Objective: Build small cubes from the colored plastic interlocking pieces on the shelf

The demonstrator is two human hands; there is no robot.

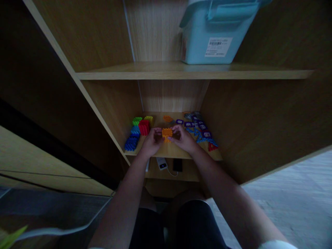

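Between my two hands, over the middle shelf, is a small stack of orange notched plastic building tiles [167, 132]. My left hand [153, 141] has its fingers closed on the stack's left side. My right hand [183, 138] grips the right side with fingers and thumb. Behind the hands lie more orange tiles [168, 119]. To the left stand sorted stacks: red tiles [144, 127], green tiles [137, 120], yellow tiles [149, 119] and dark blue tiles [131, 141]. On the right lies a spread of purple window-patterned pieces [202, 127] and blue triangular pieces [199, 135].
A light-blue lidded bin [212, 34] stands on the upper shelf [155, 71]. Below the hands, a white device with a small screen [162, 164], a cable and a black flat item [177, 165] lie on the lower shelf. Cabinet walls enclose both sides.
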